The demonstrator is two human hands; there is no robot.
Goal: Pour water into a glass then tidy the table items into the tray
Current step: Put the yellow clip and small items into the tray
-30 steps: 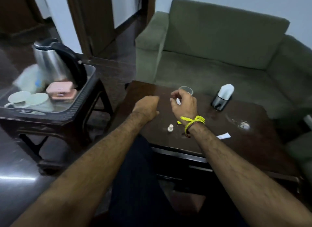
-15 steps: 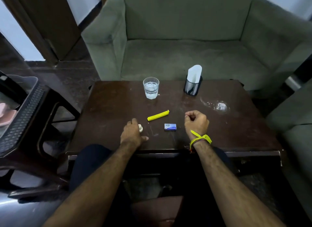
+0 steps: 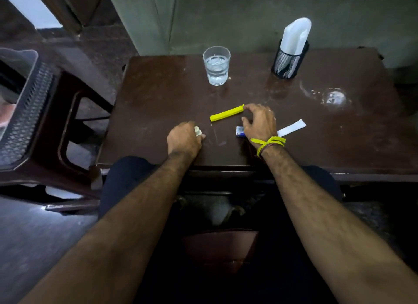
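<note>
A clear glass (image 3: pixel 216 65) with water stands at the far middle of the dark wooden table (image 3: pixel 158 95). A yellow clip (image 3: pixel 226 115) lies in the table's middle. My right hand (image 3: pixel 260 122) hovers spread over a small blue box (image 3: pixel 239 131), its fingertips touching the clip's right end. My left hand (image 3: pixel 184 138) rests on the table with fingers curled around a small white bottle (image 3: pixel 198 131). The grey mesh tray (image 3: pixel 22 109) sits on a side table at the far left, partly cut off.
A black mesh holder with white napkins (image 3: pixel 290 52) stands at the back right. A white paper strip (image 3: pixel 291 127) lies right of my right wrist. A clear glass dish (image 3: pixel 332 97) sits at the right. A green sofa (image 3: pixel 248 16) is behind the table.
The camera tilted down and closer. My right hand opened and moved forward-left to the yellow clip, covering the blue box. My left hand stayed on the small white bottle.
</note>
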